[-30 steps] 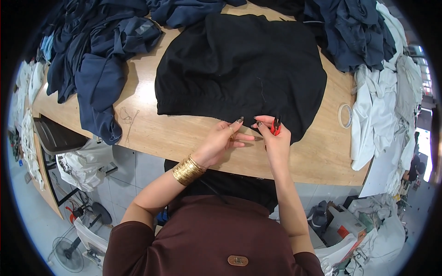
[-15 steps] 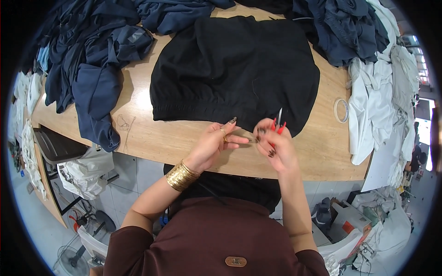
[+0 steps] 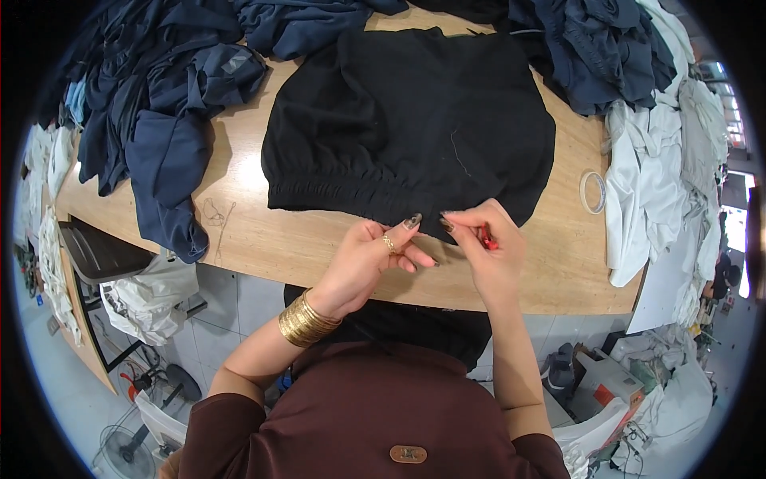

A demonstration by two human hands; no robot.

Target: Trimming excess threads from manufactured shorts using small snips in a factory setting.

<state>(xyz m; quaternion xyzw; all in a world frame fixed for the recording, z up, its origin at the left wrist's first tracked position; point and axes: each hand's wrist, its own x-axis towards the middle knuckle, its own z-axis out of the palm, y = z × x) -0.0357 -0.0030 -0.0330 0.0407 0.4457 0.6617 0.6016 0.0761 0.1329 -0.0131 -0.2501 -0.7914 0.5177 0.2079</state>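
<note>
A black garment (image 3: 415, 104) with a gathered elastic waistband (image 3: 339, 194) lies across the table, the waistband toward me. My left hand (image 3: 371, 255), with gold rings and bangles on its arm, pinches the waistband edge with its thumb on top and fingers underneath. Just to the right, my right hand (image 3: 495, 239) has thumb and forefinger together at the same edge. Tucked in that palm are small red-handled scissors (image 3: 488, 237); their blades are hidden by the hand. A loose pale thread (image 3: 459, 153) rests on the black cloth.
Navy garments (image 3: 171, 136) are heaped at the left, with another navy pile (image 3: 602, 56) at the far right. White cloth (image 3: 642, 184) hangs over the right edge, near a tape roll (image 3: 592, 192). Thread scraps (image 3: 215, 214) lie on the wooden table (image 3: 263, 247).
My hands have moved slightly apart, and the right has come up to the waistband edge. The scissors have turned, so their blades no longer show. The thread on the cloth has shifted.
</note>
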